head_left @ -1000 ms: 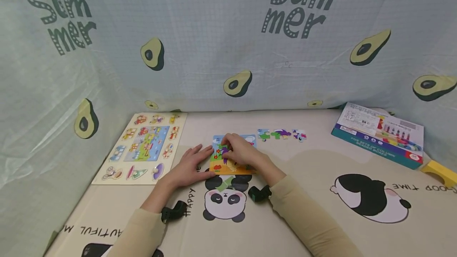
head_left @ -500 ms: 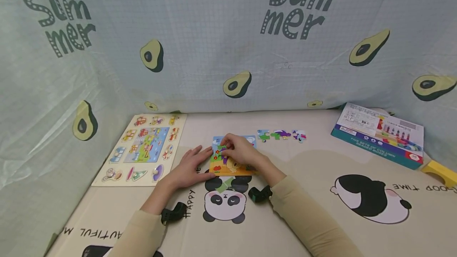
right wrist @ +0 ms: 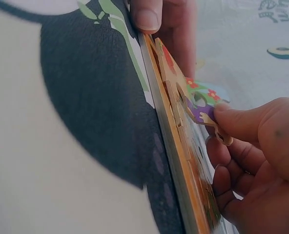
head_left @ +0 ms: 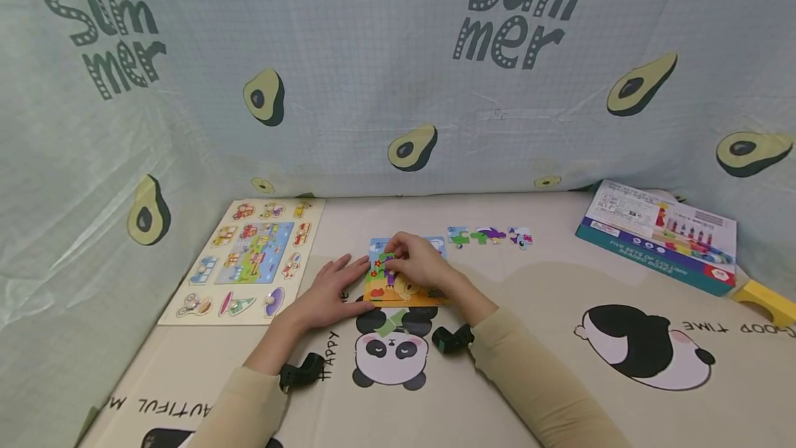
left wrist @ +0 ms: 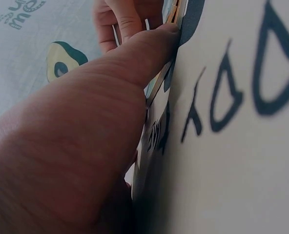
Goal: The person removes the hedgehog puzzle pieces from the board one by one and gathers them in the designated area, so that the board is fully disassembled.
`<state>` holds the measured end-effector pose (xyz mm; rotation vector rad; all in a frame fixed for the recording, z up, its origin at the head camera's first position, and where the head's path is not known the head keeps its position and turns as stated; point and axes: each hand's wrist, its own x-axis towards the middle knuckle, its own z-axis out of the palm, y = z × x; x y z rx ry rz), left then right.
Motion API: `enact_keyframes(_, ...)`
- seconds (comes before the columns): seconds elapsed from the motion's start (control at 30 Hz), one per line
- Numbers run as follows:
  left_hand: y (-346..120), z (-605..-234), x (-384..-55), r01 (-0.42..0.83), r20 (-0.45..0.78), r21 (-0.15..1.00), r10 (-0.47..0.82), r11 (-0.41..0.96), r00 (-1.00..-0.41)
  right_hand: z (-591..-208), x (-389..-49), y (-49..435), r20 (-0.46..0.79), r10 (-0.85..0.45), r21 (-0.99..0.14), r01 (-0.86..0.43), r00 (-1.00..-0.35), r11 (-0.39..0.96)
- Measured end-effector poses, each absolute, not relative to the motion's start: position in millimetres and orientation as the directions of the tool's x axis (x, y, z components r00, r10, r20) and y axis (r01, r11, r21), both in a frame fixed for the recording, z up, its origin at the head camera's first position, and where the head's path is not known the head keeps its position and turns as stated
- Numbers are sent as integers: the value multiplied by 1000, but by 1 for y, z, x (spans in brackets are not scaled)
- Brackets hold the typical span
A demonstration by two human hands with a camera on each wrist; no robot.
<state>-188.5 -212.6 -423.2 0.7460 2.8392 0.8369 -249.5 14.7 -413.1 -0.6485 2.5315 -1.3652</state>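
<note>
A small square jigsaw board (head_left: 404,301) with an orange lower edge lies in front of me, several colourful pieces set on it. Over its left half my right hand (head_left: 423,263) pinches a jigsaw piece (right wrist: 203,112) with red flowers and purple on it. The right wrist view shows that piece tilted up from the board, between thumb and fingers. My left hand (head_left: 329,294) lies with spread fingers along the board's left side, its thumb (left wrist: 165,36) at the lower left corner. Part of the picture is hidden beneath my right hand.
Loose jigsaw pieces (head_left: 490,235) lie in a row beyond the board to the right. A larger vehicle puzzle board (head_left: 202,244) is at left. At the right stand a teal-sided box (head_left: 659,234) and a yellow block (head_left: 766,301). A hanging sheet (head_left: 336,40) closes off the back.
My right fingers have shifted very slightly over the board with the jigsaw piece still pinched. The left hand stays in place.
</note>
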Motion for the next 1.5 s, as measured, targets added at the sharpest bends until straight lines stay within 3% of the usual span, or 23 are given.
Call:
enact_keyframes(0.77, -213, -423, -191, 435, 53, 522, 481, 734, -875, -403, -252, 22, 29, -458, -865, -252, -888, 434)
enact_keyframes(1.5, -212, -425, -188, 408, 38, 528, 459, 745, -888, -394, -249, 83, 89, -416, -837, -295, -905, 462)
